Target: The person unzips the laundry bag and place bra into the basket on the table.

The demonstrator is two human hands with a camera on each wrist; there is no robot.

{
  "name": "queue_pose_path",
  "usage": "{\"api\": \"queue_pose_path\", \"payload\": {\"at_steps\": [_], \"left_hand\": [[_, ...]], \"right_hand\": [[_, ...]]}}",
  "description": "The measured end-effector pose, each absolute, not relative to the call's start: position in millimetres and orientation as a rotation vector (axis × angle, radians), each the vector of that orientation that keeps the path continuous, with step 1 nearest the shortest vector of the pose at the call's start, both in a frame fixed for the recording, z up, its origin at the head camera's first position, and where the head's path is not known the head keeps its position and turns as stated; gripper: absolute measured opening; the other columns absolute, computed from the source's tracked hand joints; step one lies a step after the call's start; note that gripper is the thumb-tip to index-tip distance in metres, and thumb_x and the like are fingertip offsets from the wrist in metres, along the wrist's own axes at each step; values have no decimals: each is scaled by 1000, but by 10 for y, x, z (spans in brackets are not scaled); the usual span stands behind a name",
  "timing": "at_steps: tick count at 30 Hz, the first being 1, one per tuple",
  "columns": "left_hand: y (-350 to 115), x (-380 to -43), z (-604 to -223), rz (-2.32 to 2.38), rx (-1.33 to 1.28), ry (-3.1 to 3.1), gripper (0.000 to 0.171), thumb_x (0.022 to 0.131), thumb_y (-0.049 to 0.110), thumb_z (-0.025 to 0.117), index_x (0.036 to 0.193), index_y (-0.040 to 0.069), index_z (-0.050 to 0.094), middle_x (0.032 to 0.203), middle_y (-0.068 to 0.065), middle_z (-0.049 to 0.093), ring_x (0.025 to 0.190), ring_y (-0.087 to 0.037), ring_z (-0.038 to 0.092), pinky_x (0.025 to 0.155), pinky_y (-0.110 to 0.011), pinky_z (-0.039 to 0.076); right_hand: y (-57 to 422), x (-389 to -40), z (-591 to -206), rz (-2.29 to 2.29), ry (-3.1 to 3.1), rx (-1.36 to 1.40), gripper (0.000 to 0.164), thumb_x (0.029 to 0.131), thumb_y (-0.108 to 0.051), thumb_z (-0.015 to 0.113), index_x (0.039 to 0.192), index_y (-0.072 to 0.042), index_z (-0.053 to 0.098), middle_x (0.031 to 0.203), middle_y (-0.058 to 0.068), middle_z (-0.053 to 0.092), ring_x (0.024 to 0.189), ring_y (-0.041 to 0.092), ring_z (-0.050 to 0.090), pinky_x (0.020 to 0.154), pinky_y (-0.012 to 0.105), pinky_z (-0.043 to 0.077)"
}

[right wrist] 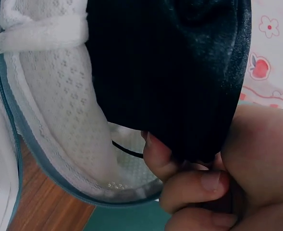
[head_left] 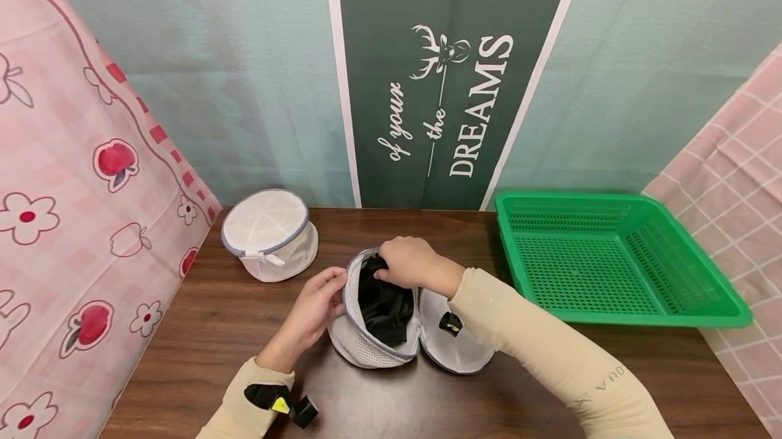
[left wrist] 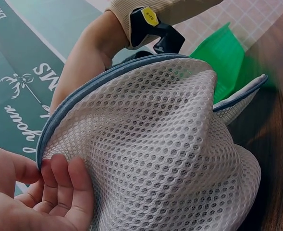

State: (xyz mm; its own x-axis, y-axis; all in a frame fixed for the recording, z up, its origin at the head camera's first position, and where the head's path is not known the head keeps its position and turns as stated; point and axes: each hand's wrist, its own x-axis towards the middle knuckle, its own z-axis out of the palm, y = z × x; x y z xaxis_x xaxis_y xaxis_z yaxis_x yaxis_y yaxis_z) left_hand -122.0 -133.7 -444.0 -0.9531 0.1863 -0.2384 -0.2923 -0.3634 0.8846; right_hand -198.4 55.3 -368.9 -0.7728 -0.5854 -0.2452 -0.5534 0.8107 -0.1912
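The left hand [head_left: 320,300] pinches the rim of a round white mesh laundry bag [head_left: 352,345] between thumb and fingertips, and the right hand [head_left: 412,261] grips a glossy black piece of fabric [head_left: 385,307] with curled fingers at the bag's mouth. The two hands are apart from each other, one at the left edge of the mouth, the other at its far side.

The bag stands between and just nearer than the hands, its mouth tilted toward the right. Its wall is a honeycomb net, bulging and creased, bound along the rim with blue-grey zipper edging. Its round white lid [head_left: 455,340], edged alike, lies folded back to the right, below the right wrist. The black fabric fills much of the mouth, smooth, softly rumpled and with a sheen.

Beyond the left hand, to its left, is a second white mesh bag [head_left: 290,259] with its lid over it. Well to the right of the right hand sits a green plastic rectangular basket [head_left: 577,273]. All rest on a dark brown wood-grain table [head_left: 250,330].
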Motion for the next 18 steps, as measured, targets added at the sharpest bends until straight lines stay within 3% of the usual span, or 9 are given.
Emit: {"api": "queue_pose_path", "payload": {"at_steps": [12, 18], "left_hand": [[-1341, -1230, -4463, 2371, -156, 1574, 15, 107, 6, 45, 100, 7, 58, 90, 2, 64, 79, -7, 63, 70, -25, 57], [-1345, -1227, -4471, 2389, -162, 1570, 16, 106, 5, 45, 98, 8, 58, 87, 2, 62, 75, -6, 60, 67, -23, 55]], "right_hand": [[655, -2029, -3571, -206, 2684, -855, 25, 95, -37, 72, 81, -16, 68, 79, 0, 65, 75, 19, 64, 61, 40, 50], [720, -2048, -3454, -225, 2672, -864, 26, 96, -36, 71, 79, -17, 66, 73, -1, 60, 70, 17, 59, 58, 35, 42]]}}
